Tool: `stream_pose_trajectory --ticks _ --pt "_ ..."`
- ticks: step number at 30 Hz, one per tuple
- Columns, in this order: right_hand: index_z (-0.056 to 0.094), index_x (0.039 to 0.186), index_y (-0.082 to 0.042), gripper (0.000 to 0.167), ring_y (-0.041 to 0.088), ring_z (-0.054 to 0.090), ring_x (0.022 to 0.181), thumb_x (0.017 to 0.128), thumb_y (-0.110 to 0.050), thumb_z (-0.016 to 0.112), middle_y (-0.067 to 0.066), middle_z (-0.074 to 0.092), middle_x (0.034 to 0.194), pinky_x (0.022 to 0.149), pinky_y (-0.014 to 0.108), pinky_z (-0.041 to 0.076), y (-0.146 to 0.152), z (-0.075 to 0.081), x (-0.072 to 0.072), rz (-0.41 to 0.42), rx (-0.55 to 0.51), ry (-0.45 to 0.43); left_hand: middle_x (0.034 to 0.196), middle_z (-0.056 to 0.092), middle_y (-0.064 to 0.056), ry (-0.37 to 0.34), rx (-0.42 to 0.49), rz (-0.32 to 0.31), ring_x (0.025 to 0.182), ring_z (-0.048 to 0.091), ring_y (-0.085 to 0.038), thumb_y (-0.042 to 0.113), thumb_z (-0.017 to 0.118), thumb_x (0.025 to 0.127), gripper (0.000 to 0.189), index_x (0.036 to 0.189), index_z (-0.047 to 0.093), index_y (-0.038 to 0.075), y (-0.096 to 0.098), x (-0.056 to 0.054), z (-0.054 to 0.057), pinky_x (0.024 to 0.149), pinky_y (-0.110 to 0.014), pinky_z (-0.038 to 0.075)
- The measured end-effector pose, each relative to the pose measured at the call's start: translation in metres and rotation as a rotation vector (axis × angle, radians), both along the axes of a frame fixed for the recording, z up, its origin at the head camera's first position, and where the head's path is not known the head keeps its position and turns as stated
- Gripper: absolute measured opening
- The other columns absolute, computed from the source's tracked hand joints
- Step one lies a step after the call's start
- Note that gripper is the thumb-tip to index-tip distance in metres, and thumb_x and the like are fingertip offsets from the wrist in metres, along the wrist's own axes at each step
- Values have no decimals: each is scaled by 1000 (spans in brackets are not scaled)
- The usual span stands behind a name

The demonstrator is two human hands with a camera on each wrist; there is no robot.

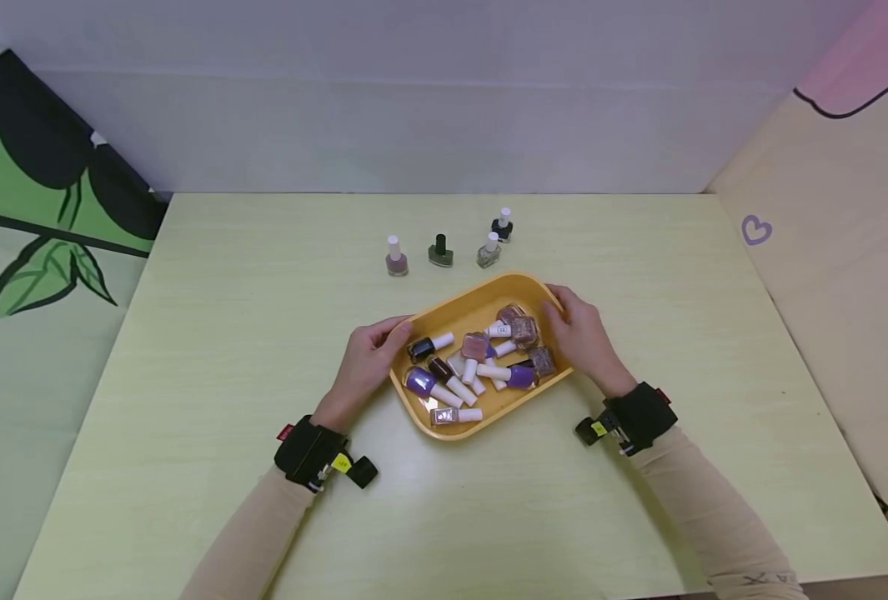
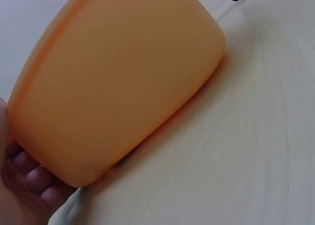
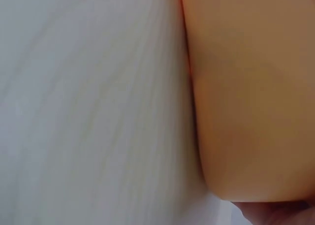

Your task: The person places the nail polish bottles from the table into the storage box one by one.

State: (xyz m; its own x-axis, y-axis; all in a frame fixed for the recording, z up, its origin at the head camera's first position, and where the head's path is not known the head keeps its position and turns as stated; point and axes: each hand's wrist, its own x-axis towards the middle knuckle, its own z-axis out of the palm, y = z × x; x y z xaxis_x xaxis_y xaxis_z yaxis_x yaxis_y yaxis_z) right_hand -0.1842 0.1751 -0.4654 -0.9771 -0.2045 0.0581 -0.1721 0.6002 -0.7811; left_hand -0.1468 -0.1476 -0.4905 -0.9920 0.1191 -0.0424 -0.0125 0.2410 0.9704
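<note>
A yellow plastic tray (image 1: 459, 317) sits at a slant near the table's middle, filled with several nail polish bottles lying on their sides. Among them are a purple bottle (image 1: 419, 382), a dark bottle (image 1: 419, 349) and a glittery one (image 1: 524, 331), mostly with white caps. My left hand (image 1: 361, 362) grips the tray's left end, thumb at the rim; the left wrist view shows its fingers under the tray wall (image 2: 123, 77). At the right end, my right hand (image 1: 586, 342) holds the rim. The right wrist view shows mostly tray wall (image 3: 251, 87), hiding most of that hand.
Beyond the tray stand a mauve bottle (image 1: 396, 263), a dark green bottle (image 1: 440, 253), a clear glittery bottle (image 1: 489, 253) and a black bottle with a white cap (image 1: 502, 228). The pale table (image 1: 226, 333) meets a wall (image 1: 444, 142) behind, with printed panels at both sides.
</note>
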Motion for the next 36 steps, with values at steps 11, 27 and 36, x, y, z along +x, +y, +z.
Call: stream_pose_trajectory --ticks 11,27,36 --pt "56 139 9 36 30 58 85 110 -10 48 27 68 120 72 35 45 -4 1 -1 -35 53 27 132 68 -20 -18 4 -17 129 62 -33 26 55 108 40 135 65 -2 -2 1 2 114 -45 46" --pt "55 140 8 36 23 49 65 109 -10 48 22 66 95 57 28 38 -3 3 1 -42 71 21 116 73 -19 -12 -30 160 103 72 -27 37 60 106 43 128 68 1 -26 -41 21 90 -27 60" --pt "56 140 8 36 21 49 65 109 -9 48 21 65 94 58 27 39 -3 0 0 -34 67 32 148 55 -11 26 -174 109 134 52 -27 34 71 99 60 149 50 9 -34 -91 17 111 -39 46"
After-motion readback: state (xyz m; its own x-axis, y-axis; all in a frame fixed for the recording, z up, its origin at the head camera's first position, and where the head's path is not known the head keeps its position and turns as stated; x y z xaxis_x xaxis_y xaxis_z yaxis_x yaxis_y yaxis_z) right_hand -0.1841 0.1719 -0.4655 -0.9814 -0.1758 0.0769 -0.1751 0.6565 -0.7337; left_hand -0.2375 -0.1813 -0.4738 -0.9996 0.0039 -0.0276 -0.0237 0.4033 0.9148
